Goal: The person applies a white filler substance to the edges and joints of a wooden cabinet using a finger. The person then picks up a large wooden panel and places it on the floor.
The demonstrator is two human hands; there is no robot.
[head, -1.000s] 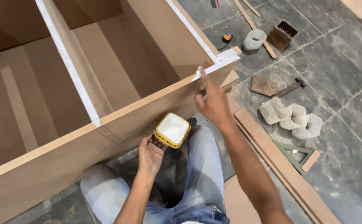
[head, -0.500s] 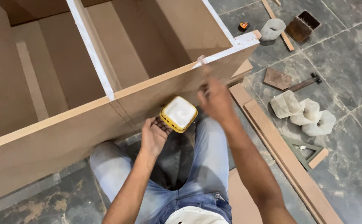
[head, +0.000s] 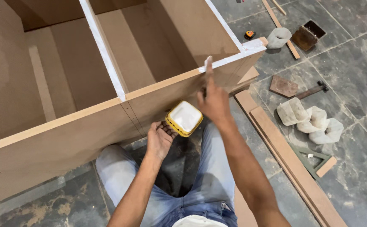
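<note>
Left hand [head: 160, 138], fingers clamped on yellow tub [head: 184, 118] of white paste, held just below front panel of wooden cabinet [head: 86, 134], above the lap. Right hand [head: 213, 101] raised, index finger extended, tip touching panel's top edge [head: 166, 83] where white coating ends. Hammer [head: 313, 90], white plastic jars [head: 311, 120] on stone floor [head: 355, 63], well apart.

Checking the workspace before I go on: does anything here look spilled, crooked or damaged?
Nothing looks spilled or broken. The left hand holds the yellow tub tilted, its white contents staying in. The hammer and wood strips lie loose on the floor.
</note>
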